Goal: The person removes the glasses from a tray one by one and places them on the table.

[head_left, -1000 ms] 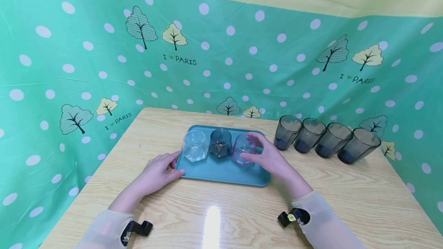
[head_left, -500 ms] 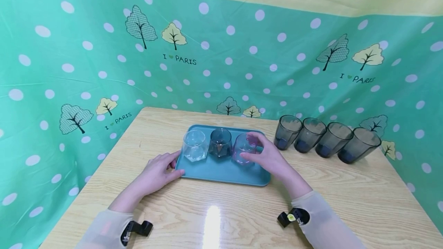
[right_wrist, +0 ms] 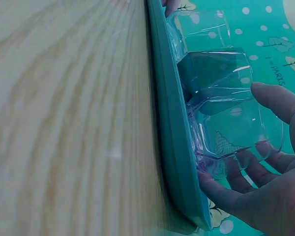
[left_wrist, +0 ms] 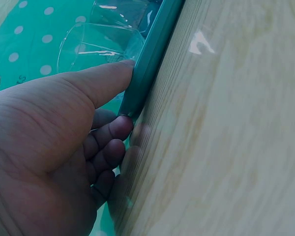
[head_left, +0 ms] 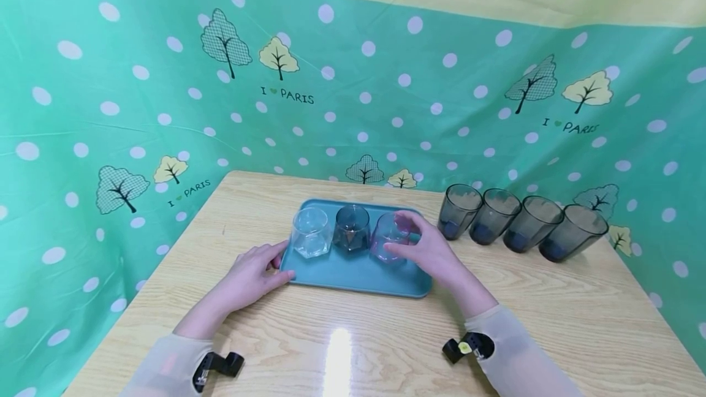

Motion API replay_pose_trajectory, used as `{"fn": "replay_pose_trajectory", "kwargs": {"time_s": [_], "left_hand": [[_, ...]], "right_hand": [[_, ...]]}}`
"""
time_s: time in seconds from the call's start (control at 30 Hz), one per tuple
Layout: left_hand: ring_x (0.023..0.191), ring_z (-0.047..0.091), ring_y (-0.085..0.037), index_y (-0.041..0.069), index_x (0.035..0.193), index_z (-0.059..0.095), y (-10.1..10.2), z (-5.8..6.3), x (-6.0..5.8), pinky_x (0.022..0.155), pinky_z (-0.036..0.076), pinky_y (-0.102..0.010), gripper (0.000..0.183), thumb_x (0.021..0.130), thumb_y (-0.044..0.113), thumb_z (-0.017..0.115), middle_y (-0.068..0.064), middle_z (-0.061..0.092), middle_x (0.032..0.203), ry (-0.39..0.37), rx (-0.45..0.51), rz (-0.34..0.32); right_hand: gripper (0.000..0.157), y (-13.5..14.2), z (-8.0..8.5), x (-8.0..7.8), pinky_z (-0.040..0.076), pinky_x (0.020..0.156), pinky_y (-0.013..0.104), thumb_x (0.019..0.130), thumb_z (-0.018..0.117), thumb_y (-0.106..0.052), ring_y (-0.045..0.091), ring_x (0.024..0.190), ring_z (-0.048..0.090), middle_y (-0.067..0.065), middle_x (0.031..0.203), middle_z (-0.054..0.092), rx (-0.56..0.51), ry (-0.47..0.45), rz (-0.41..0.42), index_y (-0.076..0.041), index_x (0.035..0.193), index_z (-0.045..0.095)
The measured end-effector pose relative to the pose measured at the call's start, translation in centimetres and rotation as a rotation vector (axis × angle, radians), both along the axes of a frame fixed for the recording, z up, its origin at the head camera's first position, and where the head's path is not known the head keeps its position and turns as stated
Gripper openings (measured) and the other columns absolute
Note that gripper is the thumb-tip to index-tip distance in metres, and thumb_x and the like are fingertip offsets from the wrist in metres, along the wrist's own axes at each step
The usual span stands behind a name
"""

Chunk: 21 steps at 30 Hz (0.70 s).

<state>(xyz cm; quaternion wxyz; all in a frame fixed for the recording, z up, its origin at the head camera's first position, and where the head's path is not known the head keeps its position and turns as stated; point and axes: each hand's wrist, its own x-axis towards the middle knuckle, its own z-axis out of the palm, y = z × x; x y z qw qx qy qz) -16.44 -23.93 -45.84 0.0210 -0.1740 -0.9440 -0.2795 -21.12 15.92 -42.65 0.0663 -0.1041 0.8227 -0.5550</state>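
A blue-green tray (head_left: 353, 277) lies on the wooden table with three short faceted glasses in a row. On the left is a clear glass (head_left: 311, 233), in the middle a dark grey glass (head_left: 352, 229), at the right a pinkish glass (head_left: 382, 239). My left hand (head_left: 255, 274) grips the tray's left end, its thumb on the rim and the other fingers curled at the side in the left wrist view. My right hand (head_left: 427, 250) holds the pinkish glass, thumb and fingers around it. In the right wrist view several fingers (right_wrist: 250, 172) show through that glass.
Several tall dark grey tumblers (head_left: 515, 225) stand in a slanting row at the table's right rear. A green dotted cloth (head_left: 353, 97) hangs behind the table (head_left: 265, 348). Light glares off the wood in front of the tray.
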Motion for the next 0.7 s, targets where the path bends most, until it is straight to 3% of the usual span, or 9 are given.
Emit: {"fn": "replay_pose_trajectory", "kwargs": {"time_s": [0.23,0.7], "left_hand": [[0.087,0.047,-0.014,-0.005,0.156,0.056,0.1,0.2,0.1,0.085,0.036,-0.043,0.074,0.102,0.038,0.082,0.008,0.056,0.097,-0.010,0.003,0.002],[0.086,0.047,-0.014,-0.007,0.156,0.057,0.1,0.2,0.1,0.084,0.036,-0.043,0.074,0.102,0.037,0.082,0.008,0.056,0.097,0.003,0.006,-0.002]], "right_hand": [[0.084,0.5,0.8,0.1,0.044,0.118,0.055,0.093,0.093,-0.034,0.031,0.144,0.053,0.010,0.155,0.059,0.009,0.037,0.001,-0.014,0.163,0.051],[0.081,2.4,1.7,0.6,0.046,0.118,0.050,0.093,0.093,-0.029,0.029,0.144,0.053,0.011,0.154,0.059,-0.014,0.052,-0.007,-0.013,0.162,0.053]]}}
